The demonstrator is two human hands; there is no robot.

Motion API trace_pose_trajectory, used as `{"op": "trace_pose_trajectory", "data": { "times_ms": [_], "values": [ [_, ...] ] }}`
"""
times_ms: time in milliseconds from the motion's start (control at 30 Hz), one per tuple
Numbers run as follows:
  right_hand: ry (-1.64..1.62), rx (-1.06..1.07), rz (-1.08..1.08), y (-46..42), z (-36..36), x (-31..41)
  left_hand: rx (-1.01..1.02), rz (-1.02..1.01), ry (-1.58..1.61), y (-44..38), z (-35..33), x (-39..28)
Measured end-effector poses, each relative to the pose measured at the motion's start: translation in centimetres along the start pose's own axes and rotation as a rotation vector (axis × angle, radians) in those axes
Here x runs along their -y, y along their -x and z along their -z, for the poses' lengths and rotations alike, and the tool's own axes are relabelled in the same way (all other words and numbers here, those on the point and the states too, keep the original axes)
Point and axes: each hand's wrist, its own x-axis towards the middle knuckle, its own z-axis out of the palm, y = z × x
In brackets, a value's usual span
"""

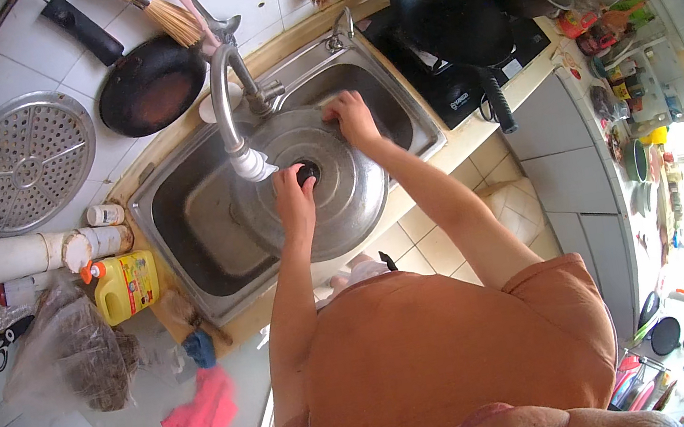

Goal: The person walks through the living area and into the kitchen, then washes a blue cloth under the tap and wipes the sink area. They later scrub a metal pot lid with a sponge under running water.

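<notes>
A large round metal lid lies tilted over the middle of a stainless steel double sink. Its black knob is pinched between the thumb and fingers of my left hand. My right hand is at the lid's far right part, fingers bent; whether it grips the rim or only touches the surface I cannot tell. The curved metal faucet, with a white cloth or plastic wrap at its spout, hangs just above the lid, close to my left hand.
A black wok sits on the cooktop at right, its handle projecting over the edge. Left of the sink stand a yellow detergent bottle and a plastic bag. A frying pan and a perforated steamer plate hang on the wall.
</notes>
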Motion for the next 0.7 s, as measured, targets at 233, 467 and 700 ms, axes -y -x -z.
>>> {"op": "trace_pose_trajectory", "data": {
  "times_ms": [233, 467, 700],
  "values": [
    [-0.331, 0.109, -0.004, -0.1, 0.3, -4.0, -0.018, -0.001, 0.002, -0.1, -0.6, 0.4],
    [-0.253, -0.061, -0.119, 9.6, 5.2, -0.8, -0.029, 0.046, -0.006, 0.1, -1.1, 0.9],
    [-0.115, 0.09, 0.104, -3.3, -1.7, -1.5, -0.012, 0.017, -0.037, 0.1, -0.9, 0.1]
  ]
}}
